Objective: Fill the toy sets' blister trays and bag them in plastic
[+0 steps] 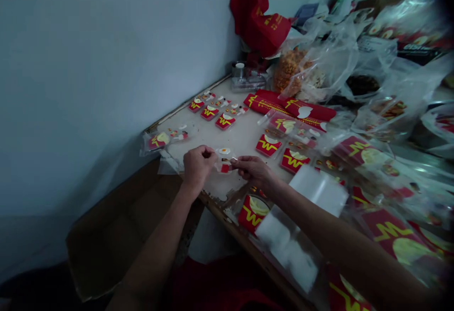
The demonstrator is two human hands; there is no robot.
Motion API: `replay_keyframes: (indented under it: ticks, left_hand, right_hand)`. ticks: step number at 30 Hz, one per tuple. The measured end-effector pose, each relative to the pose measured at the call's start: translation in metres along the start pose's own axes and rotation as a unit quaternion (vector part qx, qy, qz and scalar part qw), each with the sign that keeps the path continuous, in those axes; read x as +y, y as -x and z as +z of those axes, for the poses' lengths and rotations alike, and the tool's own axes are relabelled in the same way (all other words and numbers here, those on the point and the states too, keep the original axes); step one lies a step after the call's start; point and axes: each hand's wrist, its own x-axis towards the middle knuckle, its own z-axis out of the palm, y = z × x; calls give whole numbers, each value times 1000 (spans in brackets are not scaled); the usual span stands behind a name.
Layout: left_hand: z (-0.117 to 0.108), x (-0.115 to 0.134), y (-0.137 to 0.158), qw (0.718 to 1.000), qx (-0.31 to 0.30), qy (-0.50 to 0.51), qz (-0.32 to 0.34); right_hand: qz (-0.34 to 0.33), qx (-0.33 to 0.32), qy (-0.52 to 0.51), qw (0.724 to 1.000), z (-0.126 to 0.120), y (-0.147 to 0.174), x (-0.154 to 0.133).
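A small clear plastic packet (224, 160) is stretched between my two hands above the table's near edge. Inside it show a tiny fried-egg piece and a red piece. My left hand (197, 167) pinches the packet's left side with closed fingers. On the opposite side, my right hand (254, 170) grips its edge between thumb and fingers. To the left lies a filled clear bag (159, 140) with a red and yellow card in it. Red fries-box shapes with a yellow zigzag (268, 145) lie just beyond my right hand.
A pale tabletop (191, 121) carries small red sets along the wall. Red printed packs (283, 107), knotted clear bags of small pieces (291, 70) and a red cloth bag (260, 18) crowd the back. White sleeves (319, 190) lie under my right forearm. Below stands an open cardboard box (117, 235).
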Motion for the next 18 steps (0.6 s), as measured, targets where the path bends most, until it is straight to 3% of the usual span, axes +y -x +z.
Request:
replay_keyframes:
  ticks: [3,5,7,9,13,16,18]
  left_hand:
    - [10,14,23,999,2,-8,38]
    - [10,16,34,999,-14,28,36]
    - [0,9,39,995,-42,74,47]
    - [-20,-6,34,991,-59,42,116]
    - [-61,-44,-3,937,-94,-185,281]
    - [-77,-65,-50,915,-156,-237,286]
    - [-87,-74,-88,912,-169,-267,260]
  right_hand:
    - [-16,24,-9,1000,19,-7,12]
    - [-15,5,-17,1000,26,-8,14]
    - [-21,-33,-14,999,26,-7,8]
    - [-31,-77,2,997,22,-8,-3]
    - [-18,-152,33,988,23,-31,-28]
    - [-23,-145,46,988,38,-62,-43]
    - [-45,-88,77,992,49,-78,-56]
